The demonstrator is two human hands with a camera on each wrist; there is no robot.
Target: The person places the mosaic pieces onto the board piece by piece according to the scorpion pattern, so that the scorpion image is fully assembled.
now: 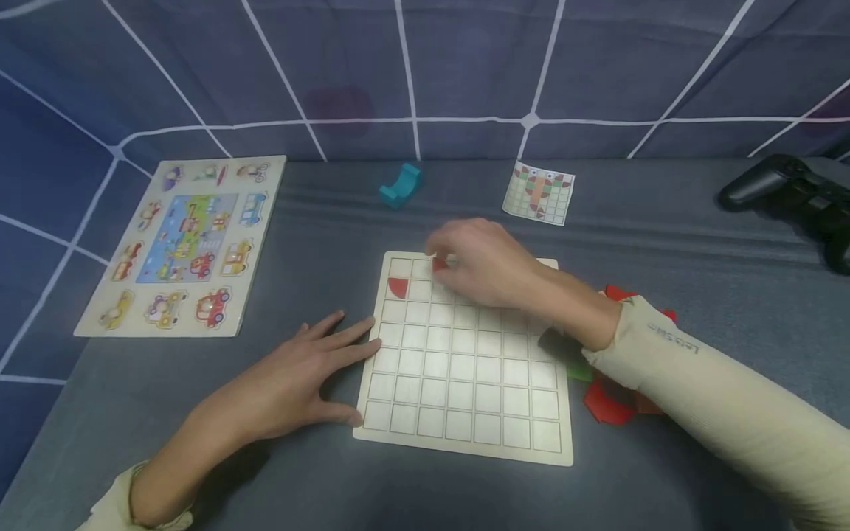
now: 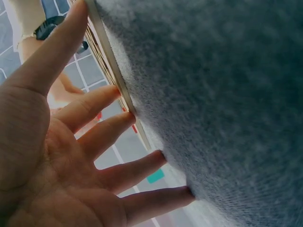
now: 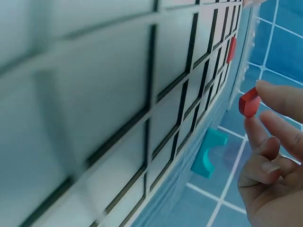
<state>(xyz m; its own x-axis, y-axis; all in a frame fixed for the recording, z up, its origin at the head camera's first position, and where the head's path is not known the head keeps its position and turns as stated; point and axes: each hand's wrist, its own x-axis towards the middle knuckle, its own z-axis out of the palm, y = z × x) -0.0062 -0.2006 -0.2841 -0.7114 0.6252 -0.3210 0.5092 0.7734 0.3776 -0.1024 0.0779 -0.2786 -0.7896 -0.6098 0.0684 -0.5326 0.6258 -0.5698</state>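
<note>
A wooden grid board point(image 1: 448, 376) lies flat on the table. One red quarter-circle piece point(image 1: 398, 287) sits in a cell near its upper left corner. My right hand point(image 1: 488, 262) is over the board's top rows and pinches another red piece point(image 3: 249, 102) between thumb and fingertip, just off the board in the right wrist view. My left hand point(image 1: 292, 383) lies spread at the board's left side, with thumb and some fingertips touching its edge. Red and green pieces point(image 1: 607, 402) lie right of the board, partly hidden beneath the right forearm.
A small paper pattern card point(image 1: 539, 193) lies behind the board, with a teal curved block point(image 1: 401, 185) to its left. A picture puzzle board point(image 1: 186, 247) is at the left. At the far right lies a black game controller point(image 1: 790, 199). A blue tiled cloth backs the table.
</note>
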